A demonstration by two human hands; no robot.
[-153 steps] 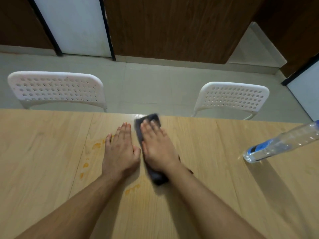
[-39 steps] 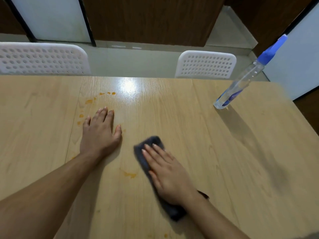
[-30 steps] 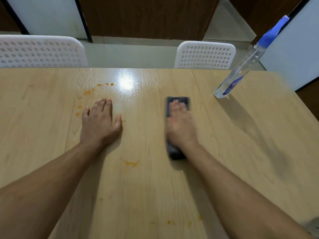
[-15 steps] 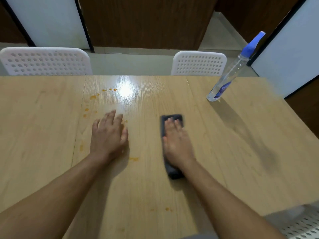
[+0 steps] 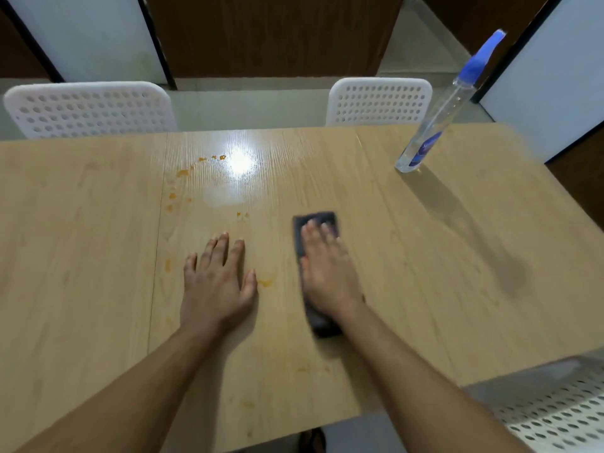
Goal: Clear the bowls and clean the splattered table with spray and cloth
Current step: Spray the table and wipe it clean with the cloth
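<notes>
My right hand [image 5: 328, 273] presses flat on a dark grey cloth [image 5: 315, 220] in the middle of the light wooden table [image 5: 457, 256]. The cloth shows beyond my fingertips and under my wrist. My left hand [image 5: 217, 282] lies flat on the table to the left of it, fingers spread, holding nothing. Orange splatters [image 5: 183, 173] dot the wood beyond and beside my left hand, and one smear [image 5: 264, 283] lies between my hands. A clear spray bottle [image 5: 438, 125] with a blue top stands at the far right of the table. No bowls are in view.
Two white perforated chairs stand at the far side, one at the left [image 5: 88, 109] and one at the right [image 5: 379, 101]. A third white chair [image 5: 555, 416] sits at the near right corner. A glare spot [image 5: 240, 161] shines on the wet wood.
My right hand swept the cloth from near the left hand out to the right and now slides it along the table's middle. My left hand shifted slightly nearer. The view pulled back.
</notes>
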